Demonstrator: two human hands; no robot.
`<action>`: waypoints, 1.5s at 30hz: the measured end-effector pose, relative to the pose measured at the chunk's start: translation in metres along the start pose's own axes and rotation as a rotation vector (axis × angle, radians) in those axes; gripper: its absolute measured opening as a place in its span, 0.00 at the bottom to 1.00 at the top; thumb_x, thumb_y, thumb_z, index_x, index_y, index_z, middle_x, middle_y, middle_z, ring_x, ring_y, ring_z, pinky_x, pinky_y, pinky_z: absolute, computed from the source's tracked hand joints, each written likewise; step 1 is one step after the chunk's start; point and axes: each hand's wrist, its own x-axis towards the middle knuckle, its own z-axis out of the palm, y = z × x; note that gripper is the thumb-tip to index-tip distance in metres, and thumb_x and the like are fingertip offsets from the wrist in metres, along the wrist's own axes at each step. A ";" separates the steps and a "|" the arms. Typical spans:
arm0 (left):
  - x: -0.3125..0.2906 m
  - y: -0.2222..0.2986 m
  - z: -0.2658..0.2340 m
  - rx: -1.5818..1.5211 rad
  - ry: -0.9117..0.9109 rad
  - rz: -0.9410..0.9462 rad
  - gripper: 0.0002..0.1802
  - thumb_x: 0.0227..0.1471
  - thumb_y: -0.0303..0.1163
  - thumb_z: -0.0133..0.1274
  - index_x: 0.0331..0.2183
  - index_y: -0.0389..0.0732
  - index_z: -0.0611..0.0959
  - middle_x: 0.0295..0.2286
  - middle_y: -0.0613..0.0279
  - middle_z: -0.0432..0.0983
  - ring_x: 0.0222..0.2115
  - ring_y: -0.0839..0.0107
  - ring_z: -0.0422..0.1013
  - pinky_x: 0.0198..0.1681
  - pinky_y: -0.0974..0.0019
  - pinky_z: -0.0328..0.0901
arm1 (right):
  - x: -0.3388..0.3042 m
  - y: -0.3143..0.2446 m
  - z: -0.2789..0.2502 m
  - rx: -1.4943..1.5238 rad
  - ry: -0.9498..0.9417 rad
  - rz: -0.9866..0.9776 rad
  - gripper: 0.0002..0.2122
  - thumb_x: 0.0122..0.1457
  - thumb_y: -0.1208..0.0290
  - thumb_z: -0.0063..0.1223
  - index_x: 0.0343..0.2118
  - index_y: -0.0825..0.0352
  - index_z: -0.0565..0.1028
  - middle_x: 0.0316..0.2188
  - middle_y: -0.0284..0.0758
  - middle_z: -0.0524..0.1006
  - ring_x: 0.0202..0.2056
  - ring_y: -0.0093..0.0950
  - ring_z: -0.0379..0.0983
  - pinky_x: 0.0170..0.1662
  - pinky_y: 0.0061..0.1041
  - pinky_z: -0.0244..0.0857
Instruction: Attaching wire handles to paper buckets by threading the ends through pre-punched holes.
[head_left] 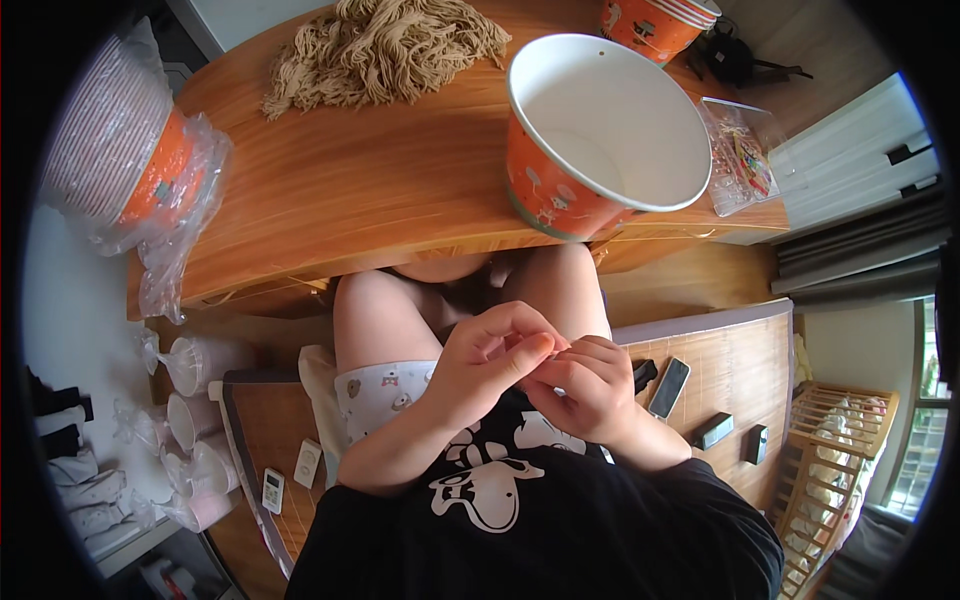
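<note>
In front of my chest, above my lap, my left hand [492, 358] and my right hand [588, 388] meet at the fingertips. The left thumb and forefinger are pinched together, touching the curled fingers of the right hand. Anything between them is too small or too hidden to make out. Beyond the hands, a large orange paper bucket [560, 185] with a white inside stands at the table's near edge, tilted in view so its inside shows. Farther back on the wooden table [370, 165] lies a heap of tan yarn strands [385, 55].
A plastic-wrapped stack of paper buckets [120, 140] stands at the table's left end. More orange buckets [655, 28] and a clear plastic box [745, 160] with small colourful items are at the right. Behind me, a phone [670, 387] lies on a mat, near a wooden crib [835, 480].
</note>
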 end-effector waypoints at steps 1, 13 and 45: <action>-0.001 0.000 0.000 -0.002 0.002 -0.004 0.06 0.61 0.28 0.57 0.38 0.36 0.81 0.33 0.67 0.78 0.35 0.81 0.71 0.39 0.76 0.66 | -0.001 -0.001 0.000 -0.016 -0.022 0.010 0.10 0.44 0.77 0.67 0.29 0.65 0.77 0.23 0.32 0.78 0.23 0.31 0.76 0.27 0.28 0.70; -0.004 -0.005 -0.011 -0.461 -0.134 0.083 0.07 0.59 0.28 0.59 0.37 0.37 0.78 0.33 0.61 0.75 0.35 0.75 0.73 0.42 0.72 0.69 | -0.012 0.002 -0.006 0.186 0.234 0.082 0.15 0.47 0.71 0.73 0.32 0.66 0.75 0.26 0.36 0.75 0.25 0.33 0.69 0.28 0.30 0.63; 0.020 0.028 0.004 0.461 -0.060 -0.015 0.04 0.62 0.25 0.54 0.36 0.35 0.81 0.24 0.73 0.72 0.23 0.88 0.62 0.25 0.79 0.57 | 0.038 0.029 -0.039 -0.121 -0.089 -0.130 0.19 0.41 0.76 0.61 0.41 0.59 0.81 0.24 0.21 0.72 0.27 0.24 0.67 0.37 0.27 0.54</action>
